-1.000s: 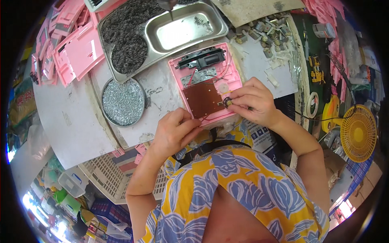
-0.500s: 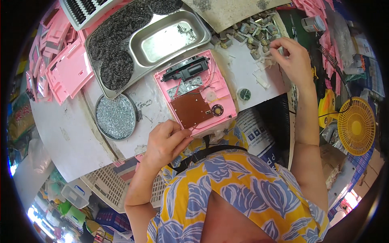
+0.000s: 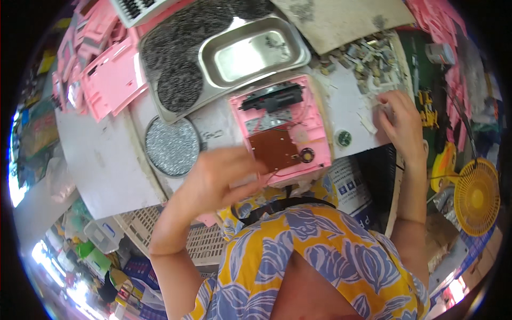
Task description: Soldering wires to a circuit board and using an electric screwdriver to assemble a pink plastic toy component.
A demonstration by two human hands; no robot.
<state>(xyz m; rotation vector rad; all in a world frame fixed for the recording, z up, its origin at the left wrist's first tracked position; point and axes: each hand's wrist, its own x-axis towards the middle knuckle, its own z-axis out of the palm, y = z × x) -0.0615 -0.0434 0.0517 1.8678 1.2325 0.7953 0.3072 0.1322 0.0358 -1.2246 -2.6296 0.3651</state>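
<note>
Case (image 3: 319,129): lay on the desk (image 3: 93,165), with the board (image 3: 274,146) inside.
Tray (image 3: 205,96): stood behind the case and to its left, bearing springs (image 3: 178,58) and a pan (image 3: 245,53).
Dish (image 3: 147,152): sat left of the case, before the tray.
Fan (image 3: 476,200): was right of the desk.
Basket (image 3: 210,241): stood below the desk's near edge.

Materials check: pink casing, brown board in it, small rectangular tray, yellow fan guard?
Pink casing: probably moulded plastic, smooth, uniform colour, thin raised walls.
Brown board: likely resin laminate circuit board, flat, dull, with pale solder-like dots.
Rectangular tray: metal, likely stainless steel, bright reflections, rolled-looking rim.
Fan guard: looks like plastic, evenly yellow, moulded-looking ribs.
</note>
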